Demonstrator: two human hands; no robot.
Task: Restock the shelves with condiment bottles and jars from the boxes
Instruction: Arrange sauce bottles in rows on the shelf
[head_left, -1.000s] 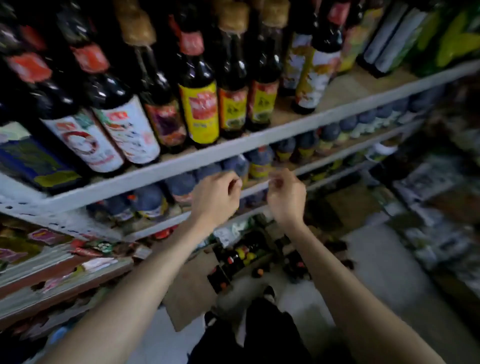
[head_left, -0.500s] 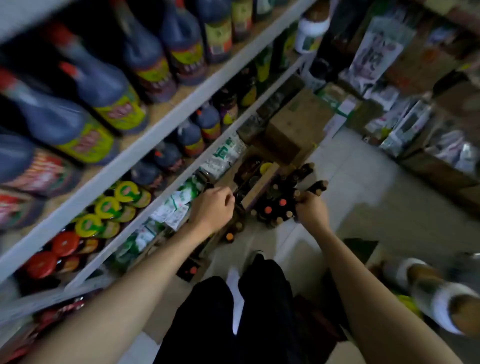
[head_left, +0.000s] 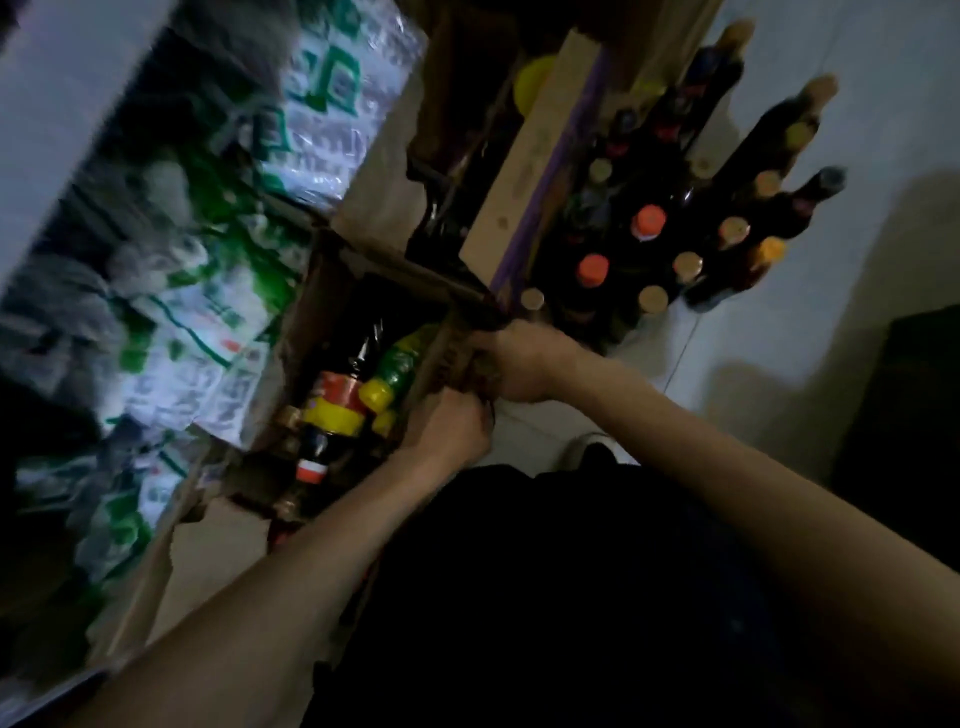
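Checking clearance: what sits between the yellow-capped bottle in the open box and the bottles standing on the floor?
Head view: the box's cardboard wall, which the left hand and right hand grip.

Left hand (head_left: 448, 432), right hand (head_left: 525, 365); both curled

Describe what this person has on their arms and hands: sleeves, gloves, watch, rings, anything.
Nothing worn shows. Both forearms are bare up to the frame's edge, with no sleeve cuff in view. The left hand and right hand have no gloves, and neither wrist carries a watch or band. The picture is dim and blurred, so a thin ring cannot be ruled out.
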